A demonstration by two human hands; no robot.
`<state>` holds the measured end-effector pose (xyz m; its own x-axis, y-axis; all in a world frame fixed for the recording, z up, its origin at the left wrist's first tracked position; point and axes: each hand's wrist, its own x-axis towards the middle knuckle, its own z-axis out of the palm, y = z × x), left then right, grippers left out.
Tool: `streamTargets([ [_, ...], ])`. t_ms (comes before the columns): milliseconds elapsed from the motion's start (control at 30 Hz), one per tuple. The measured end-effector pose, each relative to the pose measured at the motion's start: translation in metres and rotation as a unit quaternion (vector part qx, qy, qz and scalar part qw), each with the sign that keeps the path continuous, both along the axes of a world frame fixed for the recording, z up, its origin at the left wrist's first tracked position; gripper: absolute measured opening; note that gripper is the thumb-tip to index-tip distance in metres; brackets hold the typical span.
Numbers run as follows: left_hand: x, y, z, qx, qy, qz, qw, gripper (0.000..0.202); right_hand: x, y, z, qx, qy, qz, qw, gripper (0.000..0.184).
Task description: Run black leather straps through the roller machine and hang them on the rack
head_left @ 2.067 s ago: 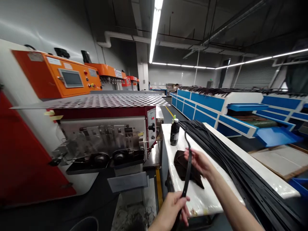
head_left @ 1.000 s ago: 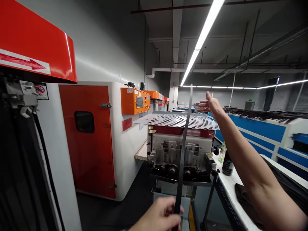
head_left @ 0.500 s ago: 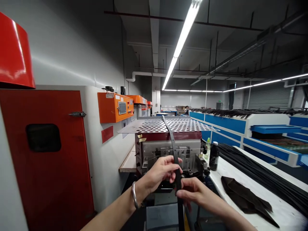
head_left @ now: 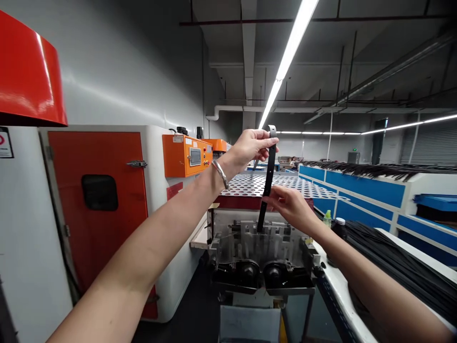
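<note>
A black belt strap (head_left: 270,166) with a row of small holes hangs upright in front of me. My left hand (head_left: 255,145), wearing a silver bangle on its wrist, pinches the strap near its top, where it bends over. Lower down, my right hand (head_left: 287,202) has its thumb and fingers closed on the strap's edge. The strap's lower end reaches the top of a machine (head_left: 243,243) with clear panels and two dark round parts; whether it touches is unclear. Behind the strap lies a perforated metal plate (head_left: 300,183) on top of the machine.
An orange control box (head_left: 182,157) and a cabinet with an orange-red door (head_left: 103,228) stand on the left. To the right, many black straps (head_left: 396,252) lie on a white table (head_left: 337,290), near a dark bottle (head_left: 339,228). Blue-and-white machines (head_left: 360,190) stand beyond.
Both hands have moved up and forward with the strap, my left hand higher, near its top. The strap's far part no longer lies across the perforated plate. The view has turned left.
</note>
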<state>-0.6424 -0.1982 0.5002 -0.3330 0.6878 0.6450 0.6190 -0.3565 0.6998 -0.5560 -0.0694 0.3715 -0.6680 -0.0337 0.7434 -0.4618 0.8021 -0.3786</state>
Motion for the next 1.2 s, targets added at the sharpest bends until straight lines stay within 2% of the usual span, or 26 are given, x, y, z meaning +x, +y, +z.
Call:
streamTargets([
  [133,0.000,-0.002,-0.029,0.020,0.041,0.066,0.997,0.012,-0.014,0.000,-0.016,-0.031,-0.040,0.041,0.998,0.026],
  [300,-0.007,-0.007,-0.062,0.007,0.055,0.086,0.995,0.011,-0.020,-0.006,-0.032,-0.074,-0.054,0.090,0.992,0.022],
  [467,-0.016,-0.011,-0.081,-0.003,0.055,0.094,0.994,0.012,-0.027,-0.007,-0.047,-0.070,-0.077,0.093,0.990,0.020],
  [600,-0.022,-0.011,-0.089,-0.016,0.050,0.101,0.993,0.012,-0.029,-0.007,-0.053,-0.065,-0.081,0.089,0.991,0.016],
  [700,-0.023,-0.010,-0.089,-0.013,0.048,0.096,0.994,0.014,-0.025,-0.005,-0.051,-0.041,-0.071,0.059,0.995,0.012],
  [867,-0.022,-0.006,-0.089,0.002,0.052,0.088,0.995,0.015,-0.017,0.005,-0.046,0.044,-0.060,-0.027,0.997,0.008],
  [1033,-0.022,-0.005,-0.100,-0.028,0.100,0.125,0.987,0.020,-0.012,0.017,-0.057,0.131,-0.079,-0.081,0.985,0.009],
  [1100,-0.023,-0.005,-0.108,-0.050,0.116,0.154,0.980,0.023,-0.005,0.018,-0.062,0.133,-0.073,-0.103,0.983,0.009],
  [1200,-0.025,-0.004,-0.123,-0.072,0.133,0.181,0.972,0.025,0.016,0.014,-0.070,0.072,-0.039,-0.148,0.986,0.025],
])
